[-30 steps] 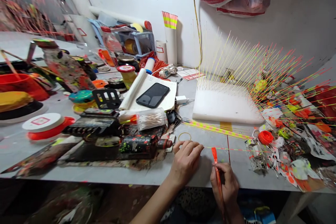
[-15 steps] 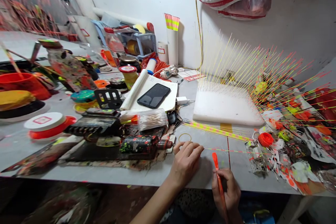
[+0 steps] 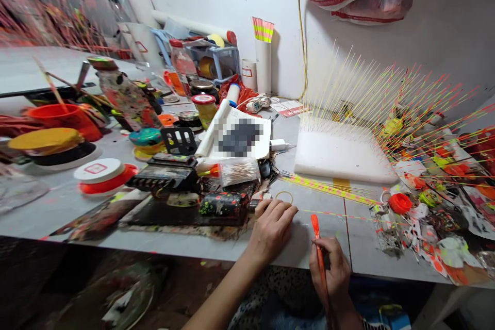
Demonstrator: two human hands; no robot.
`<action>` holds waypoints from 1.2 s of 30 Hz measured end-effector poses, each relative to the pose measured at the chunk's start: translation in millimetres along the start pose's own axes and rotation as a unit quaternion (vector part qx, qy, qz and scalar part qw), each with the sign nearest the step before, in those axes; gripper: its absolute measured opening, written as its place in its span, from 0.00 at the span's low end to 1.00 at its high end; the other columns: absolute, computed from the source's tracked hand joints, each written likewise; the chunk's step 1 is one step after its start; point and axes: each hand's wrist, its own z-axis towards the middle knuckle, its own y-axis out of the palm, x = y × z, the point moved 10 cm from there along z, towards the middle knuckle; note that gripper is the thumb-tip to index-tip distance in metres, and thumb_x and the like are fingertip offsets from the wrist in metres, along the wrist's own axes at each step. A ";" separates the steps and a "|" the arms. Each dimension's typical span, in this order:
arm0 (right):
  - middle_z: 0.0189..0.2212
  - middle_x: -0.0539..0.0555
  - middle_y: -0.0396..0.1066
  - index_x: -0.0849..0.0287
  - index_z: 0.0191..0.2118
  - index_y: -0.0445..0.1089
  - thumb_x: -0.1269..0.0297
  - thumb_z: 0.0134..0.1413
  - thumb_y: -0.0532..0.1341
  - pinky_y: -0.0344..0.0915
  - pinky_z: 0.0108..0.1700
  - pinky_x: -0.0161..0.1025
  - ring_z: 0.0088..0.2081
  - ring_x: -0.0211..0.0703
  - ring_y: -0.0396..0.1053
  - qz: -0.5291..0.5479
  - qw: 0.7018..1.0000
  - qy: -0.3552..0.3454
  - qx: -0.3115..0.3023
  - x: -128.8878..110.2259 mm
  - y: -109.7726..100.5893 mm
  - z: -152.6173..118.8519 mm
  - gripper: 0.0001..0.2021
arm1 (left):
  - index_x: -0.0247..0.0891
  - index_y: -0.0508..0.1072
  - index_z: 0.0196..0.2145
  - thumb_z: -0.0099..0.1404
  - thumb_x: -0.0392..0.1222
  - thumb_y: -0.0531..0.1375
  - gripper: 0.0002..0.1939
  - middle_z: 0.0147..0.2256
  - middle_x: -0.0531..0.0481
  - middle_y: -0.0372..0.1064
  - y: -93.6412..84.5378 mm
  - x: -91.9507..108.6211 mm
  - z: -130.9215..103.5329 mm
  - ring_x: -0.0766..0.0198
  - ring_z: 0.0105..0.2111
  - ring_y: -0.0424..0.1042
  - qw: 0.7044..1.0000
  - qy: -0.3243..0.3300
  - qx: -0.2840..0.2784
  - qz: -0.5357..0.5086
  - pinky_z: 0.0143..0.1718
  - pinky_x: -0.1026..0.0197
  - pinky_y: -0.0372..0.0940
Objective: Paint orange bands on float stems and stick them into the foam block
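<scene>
My left hand (image 3: 273, 226) rests over the table with fingers pinched around the end of a thin striped rod (image 3: 333, 214). The rod, banded orange-red and yellow-green, runs rightward from the fingertips. Close by on the left is a black, paint-spattered cylindrical device (image 3: 223, 208). My right hand (image 3: 334, 267) grips a paintbrush (image 3: 320, 258) upright, its orange-coated tip just below the rod; whether they touch I cannot tell. Behind the hands lie a bundle of yellow and pink striped rods (image 3: 331, 188) and a thin ring (image 3: 284, 197).
A white foam block (image 3: 344, 160) holds many upright thin rods (image 3: 358, 95). Paint-smeared clutter (image 3: 436, 227) covers the right side. To the left stand a red-lidded jar (image 3: 204, 111), a spattered bottle (image 3: 126, 98), a white lid (image 3: 98, 170) and a bag of cotton swabs (image 3: 238, 171).
The view has turned slightly left, so the table's objects appear further right. Both hands, with rod and brush, have shifted a little left relative to the table. Their grips look the same.
</scene>
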 end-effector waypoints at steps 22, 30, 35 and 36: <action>0.32 0.50 0.74 0.55 0.43 0.69 0.68 0.66 0.56 0.72 0.35 0.30 0.33 0.37 0.75 -0.060 0.998 0.026 -0.004 8.8 2.2 -0.8 0.05 | 0.40 0.71 0.39 0.70 0.30 0.52 0.10 0.33 0.53 0.75 -0.4 1.6 1.1 0.64 0.34 0.71 1.000 -0.008 0.008 -0.006 0.47 0.57 0.57; 0.33 0.51 0.75 0.54 0.45 0.68 0.74 0.64 0.56 0.74 0.37 0.35 0.33 0.39 0.75 0.019 1.000 -0.001 -0.016 -4.7 0.7 -3.6 0.09 | 0.40 0.70 0.40 0.70 0.30 0.51 0.10 0.33 0.52 0.75 0.3 0.4 -1.1 0.64 0.35 0.71 1.000 -0.011 0.013 -0.015 0.47 0.57 0.56; 0.34 0.52 0.75 0.55 0.47 0.68 0.76 0.63 0.57 0.74 0.38 0.36 0.34 0.39 0.74 0.038 0.998 -0.039 -0.021 -19.1 10.0 2.3 0.12 | 0.40 0.71 0.39 0.70 0.30 0.51 0.11 0.34 0.53 0.76 -0.9 -4.0 -4.8 0.64 0.36 0.72 0.999 -0.037 0.018 -0.004 0.54 0.54 0.53; 0.34 0.52 0.75 0.55 0.47 0.68 0.76 0.63 0.57 0.74 0.38 0.36 0.34 0.39 0.74 0.036 0.998 -0.043 -0.020 -20.9 12.0 3.4 0.11 | 0.40 0.72 0.39 0.69 0.30 0.51 0.12 0.34 0.53 0.76 -1.2 -5.2 -5.3 0.64 0.37 0.72 0.999 -0.046 0.016 -0.001 0.55 0.53 0.52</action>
